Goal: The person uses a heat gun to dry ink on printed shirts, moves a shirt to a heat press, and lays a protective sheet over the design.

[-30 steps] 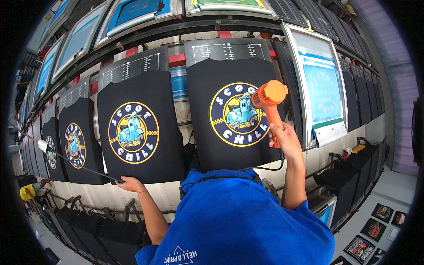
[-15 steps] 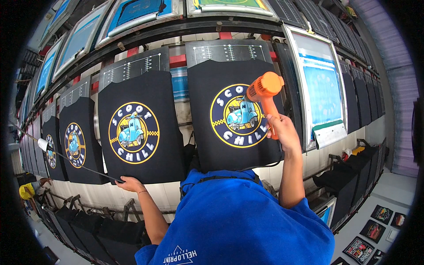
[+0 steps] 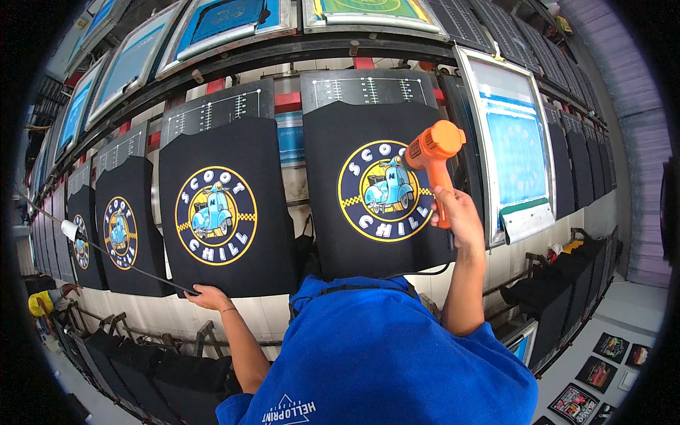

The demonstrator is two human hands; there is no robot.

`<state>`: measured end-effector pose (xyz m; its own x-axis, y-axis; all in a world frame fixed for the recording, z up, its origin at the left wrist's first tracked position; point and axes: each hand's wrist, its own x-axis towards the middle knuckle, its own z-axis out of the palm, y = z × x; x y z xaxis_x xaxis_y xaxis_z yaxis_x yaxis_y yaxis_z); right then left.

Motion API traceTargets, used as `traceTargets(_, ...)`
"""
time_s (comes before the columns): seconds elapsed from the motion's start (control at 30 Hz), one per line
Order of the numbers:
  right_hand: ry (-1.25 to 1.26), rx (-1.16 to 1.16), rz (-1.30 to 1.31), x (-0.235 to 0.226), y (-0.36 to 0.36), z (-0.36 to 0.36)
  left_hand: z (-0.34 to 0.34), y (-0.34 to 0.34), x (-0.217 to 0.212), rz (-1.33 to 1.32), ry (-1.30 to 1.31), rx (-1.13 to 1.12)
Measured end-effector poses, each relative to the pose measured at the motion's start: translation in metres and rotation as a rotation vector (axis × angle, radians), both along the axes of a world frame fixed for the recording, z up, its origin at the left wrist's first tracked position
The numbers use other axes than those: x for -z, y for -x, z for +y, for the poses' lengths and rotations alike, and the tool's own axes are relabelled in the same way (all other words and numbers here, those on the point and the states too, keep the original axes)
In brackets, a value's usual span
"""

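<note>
Prints [image 3: 215, 215] look finished on black shirts [image 3: 212, 150]; right hand [image 3: 460, 218] grips orange dryer [image 3: 438, 145] over one, left hand [image 3: 209, 297] grasps cord [image 3: 127, 263]; what remains, I cannot tell.

Standing here I'm counting two bare hands: one left hand [image 3: 209, 297], one right hand [image 3: 460, 219]. Orange heat gun [image 3: 438, 142]: just the one, in the right. Black shirts [image 3: 354, 258] with a round scooter print, I get four lol: one by the right hand, three from just beyond the left hand outward. Framed screens [image 3: 513, 142]: one just right of the right hand, at least four beyond both. Dark printed squares [image 3: 575, 404], well off past the right hand: at least four.
</note>
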<state>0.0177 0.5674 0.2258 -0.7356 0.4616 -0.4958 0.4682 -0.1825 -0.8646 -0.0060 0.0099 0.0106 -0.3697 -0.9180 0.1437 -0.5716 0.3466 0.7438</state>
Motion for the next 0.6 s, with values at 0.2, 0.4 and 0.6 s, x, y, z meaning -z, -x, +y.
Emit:
traceTargets(0.2, -0.03, -0.035, -0.026, -0.003, -0.003, -0.002, 0.001, 0.0, -0.002, -0.008, -0.018, 0.004)
traceTargets(0.4, -0.003, -0.086, 0.02, 0.005, 0.005, -0.005, 0.0, 0.0, 0.0, -0.005, -0.023, 0.005)
traceTargets(0.6, 0.07, -0.139, 0.029, 0.002, 0.014, -0.016, -0.011, -0.004, 0.008, 0.014, -0.029, 0.022)
